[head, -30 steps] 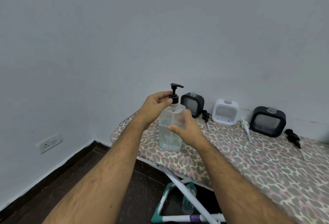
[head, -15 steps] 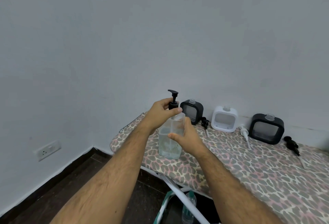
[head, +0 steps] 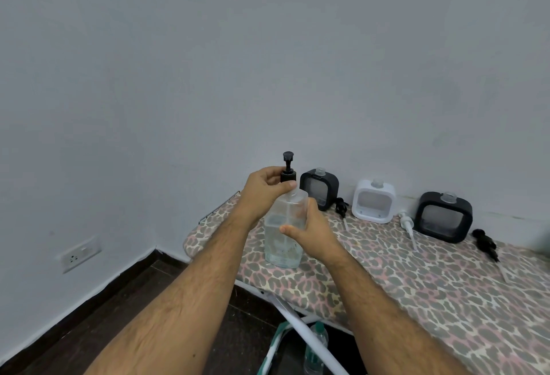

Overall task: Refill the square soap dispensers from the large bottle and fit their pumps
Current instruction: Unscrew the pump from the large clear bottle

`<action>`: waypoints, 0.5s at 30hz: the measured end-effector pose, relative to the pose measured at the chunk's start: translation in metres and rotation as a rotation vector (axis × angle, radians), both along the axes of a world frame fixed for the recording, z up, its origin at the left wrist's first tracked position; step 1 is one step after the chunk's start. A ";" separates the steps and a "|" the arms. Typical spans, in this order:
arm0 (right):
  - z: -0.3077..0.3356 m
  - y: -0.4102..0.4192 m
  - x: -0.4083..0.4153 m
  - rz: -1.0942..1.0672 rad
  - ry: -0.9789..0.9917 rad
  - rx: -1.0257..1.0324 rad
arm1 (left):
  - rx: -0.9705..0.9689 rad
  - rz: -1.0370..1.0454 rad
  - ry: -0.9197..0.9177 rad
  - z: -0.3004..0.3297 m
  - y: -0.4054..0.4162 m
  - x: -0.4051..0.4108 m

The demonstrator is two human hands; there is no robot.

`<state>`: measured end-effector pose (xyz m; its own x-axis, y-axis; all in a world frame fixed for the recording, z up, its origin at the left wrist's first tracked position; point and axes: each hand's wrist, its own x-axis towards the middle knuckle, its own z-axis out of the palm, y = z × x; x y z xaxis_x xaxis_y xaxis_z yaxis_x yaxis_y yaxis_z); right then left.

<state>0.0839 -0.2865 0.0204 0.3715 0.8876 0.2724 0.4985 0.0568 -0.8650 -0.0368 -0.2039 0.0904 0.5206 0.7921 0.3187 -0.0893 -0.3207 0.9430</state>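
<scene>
The step in hand looks like the unscrewing of the black pump [head: 288, 172] from the large bottle [head: 284, 230], so that soap can be poured afterwards. The bottle stands upright on the front-left part of the ironing board [head: 387, 270], which serves here as desk, w/ clear liquid to approx. the middle. The left hand [head: 263, 193] is curled round the pump collar, thumb and fingers pinching it at the neck; the right hand [head: 309, 230] wraps the bottle body from the right side and holds it steady. Along the wall wait three square dispensers w/o pumps: a black one [head: 320, 188] just behind the bottle, a white one [head: 373, 203], and another black one [head: 443, 217] further right. Their pumps lie loose on the board: a black pump [head: 341, 207], a white pump [head: 407, 224] and a black pump [head: 485, 243] at far right. Next move, I judge, needs more turns of the collar and then a straight lift, so the long tube comes out w/o dripping or tipping the bottle. Compared w/ 1 s ago, the pump nozzle pointed to the right and now it faces more to the camera, i.e. the head has turned; both hands keep the same grip and the bottle did not shift on the board.
</scene>
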 end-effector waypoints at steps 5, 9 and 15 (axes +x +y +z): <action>0.000 0.001 -0.001 0.010 0.012 0.005 | -0.013 0.052 -0.185 0.025 0.001 -0.004; 0.001 0.001 0.000 0.008 -0.013 0.007 | 0.009 0.049 -0.225 0.048 0.002 -0.011; 0.001 0.000 0.000 0.005 -0.002 0.001 | -0.016 0.070 -0.288 0.072 0.004 -0.016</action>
